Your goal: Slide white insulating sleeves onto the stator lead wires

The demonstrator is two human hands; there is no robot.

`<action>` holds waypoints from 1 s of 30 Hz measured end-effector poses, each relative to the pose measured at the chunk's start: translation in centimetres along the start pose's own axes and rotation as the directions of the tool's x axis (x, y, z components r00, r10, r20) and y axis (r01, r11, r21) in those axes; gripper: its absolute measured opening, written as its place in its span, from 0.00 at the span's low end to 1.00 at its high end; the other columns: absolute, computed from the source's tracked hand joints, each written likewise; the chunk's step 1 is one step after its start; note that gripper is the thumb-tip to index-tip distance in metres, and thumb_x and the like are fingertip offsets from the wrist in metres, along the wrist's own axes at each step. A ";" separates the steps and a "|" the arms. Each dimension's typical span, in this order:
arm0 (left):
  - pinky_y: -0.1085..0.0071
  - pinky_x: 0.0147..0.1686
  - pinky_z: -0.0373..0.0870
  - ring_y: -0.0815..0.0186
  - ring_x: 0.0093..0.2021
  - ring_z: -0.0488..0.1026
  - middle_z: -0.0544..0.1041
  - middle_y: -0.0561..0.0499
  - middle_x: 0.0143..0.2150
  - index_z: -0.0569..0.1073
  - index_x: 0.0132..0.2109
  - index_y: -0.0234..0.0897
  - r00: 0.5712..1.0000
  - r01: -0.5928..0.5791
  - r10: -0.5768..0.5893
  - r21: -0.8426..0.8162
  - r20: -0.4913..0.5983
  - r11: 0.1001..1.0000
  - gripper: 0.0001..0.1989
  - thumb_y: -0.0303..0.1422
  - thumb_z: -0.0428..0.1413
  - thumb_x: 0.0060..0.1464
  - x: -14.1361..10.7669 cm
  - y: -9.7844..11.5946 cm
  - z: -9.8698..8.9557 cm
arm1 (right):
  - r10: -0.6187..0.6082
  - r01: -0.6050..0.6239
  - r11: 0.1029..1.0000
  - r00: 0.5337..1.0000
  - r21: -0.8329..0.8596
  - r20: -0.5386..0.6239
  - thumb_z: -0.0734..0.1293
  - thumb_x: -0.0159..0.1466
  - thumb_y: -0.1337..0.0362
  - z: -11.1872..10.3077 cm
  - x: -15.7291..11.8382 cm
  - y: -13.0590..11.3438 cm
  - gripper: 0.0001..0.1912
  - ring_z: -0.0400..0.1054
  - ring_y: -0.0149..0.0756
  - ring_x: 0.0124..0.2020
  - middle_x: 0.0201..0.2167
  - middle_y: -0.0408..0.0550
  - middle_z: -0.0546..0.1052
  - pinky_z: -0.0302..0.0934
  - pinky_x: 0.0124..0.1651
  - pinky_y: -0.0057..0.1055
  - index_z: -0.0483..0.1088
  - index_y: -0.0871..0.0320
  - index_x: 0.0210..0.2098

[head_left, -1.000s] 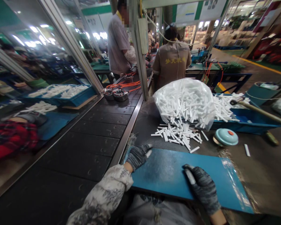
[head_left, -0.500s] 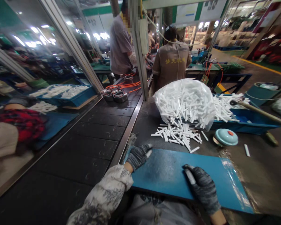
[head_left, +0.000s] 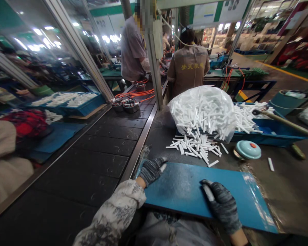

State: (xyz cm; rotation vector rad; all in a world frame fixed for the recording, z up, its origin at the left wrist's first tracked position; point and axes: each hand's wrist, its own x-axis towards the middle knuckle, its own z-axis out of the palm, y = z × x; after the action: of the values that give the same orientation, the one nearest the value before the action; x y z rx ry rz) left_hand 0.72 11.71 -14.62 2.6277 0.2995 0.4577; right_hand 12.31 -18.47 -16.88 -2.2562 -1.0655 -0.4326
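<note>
My left hand (head_left: 152, 172), in a grey striped glove, rests at the left end of a blue mat (head_left: 181, 184). Its fingers are stretched out, the pale thumb tip a little apart, and nothing shows in it. On the mat's right half lies my right hand (head_left: 222, 204), gloved alike, palm down and loosely open, with no object visible in it. Beyond the mat, short white tubes (head_left: 199, 148) are strewn in a loose pile. They lie in front of a clear plastic bag (head_left: 202, 111) full of the same tubes.
A blue tray (head_left: 277, 131) holds more tubes, with a long handle (head_left: 290, 121) across it. A light-blue round-lidded container (head_left: 247, 150) stands near the mat. Left runs a dark slatted conveyor (head_left: 102, 150) bearing ring-shaped parts with orange wires (head_left: 130, 105). Co-workers are across and at left.
Both my hands stay in place on the mat. At the left, the co-worker's red checked sleeve and arm have shifted back, and their gloved hand no longer shows clearly.
</note>
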 end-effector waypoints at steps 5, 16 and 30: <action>0.64 0.52 0.76 0.62 0.46 0.79 0.81 0.48 0.48 0.77 0.52 0.41 1.000 0.014 -0.014 0.015 0.007 1.000 0.14 0.35 0.54 0.60 0.0 0.0 0.0 | -0.034 0.034 0.999 0.999 0.002 -0.008 0.58 0.71 0.52 0.0 0.0 0.1 0.21 0.76 0.38 0.37 0.37 0.49 0.81 0.66 0.45 0.33 0.78 0.56 0.44; 0.62 0.50 0.77 0.61 0.45 0.80 0.81 0.48 0.47 0.77 0.52 0.41 1.000 -0.001 0.001 0.004 0.006 1.000 0.15 0.35 0.53 0.60 0.1 0.1 -0.2 | 0.015 -0.015 1.000 1.000 0.022 0.002 0.58 0.71 0.49 0.0 0.1 -0.1 0.22 0.76 0.38 0.36 0.36 0.49 0.81 0.66 0.44 0.33 0.78 0.55 0.43; 0.64 0.51 0.76 0.61 0.46 0.80 0.81 0.47 0.48 0.77 0.51 0.39 1.000 0.002 -0.002 0.003 -0.004 1.000 0.15 0.35 0.53 0.61 0.0 0.1 -0.1 | -0.030 0.030 0.999 0.999 0.020 -0.017 0.59 0.71 0.52 -0.2 -0.1 0.1 0.19 0.75 0.37 0.37 0.37 0.48 0.81 0.66 0.44 0.33 0.77 0.55 0.45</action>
State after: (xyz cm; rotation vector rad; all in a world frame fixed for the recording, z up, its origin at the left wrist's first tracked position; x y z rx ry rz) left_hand 0.71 11.64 -14.52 2.6298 0.3038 0.4624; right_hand 12.32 -18.64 -16.81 -2.2180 -1.0915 -0.4502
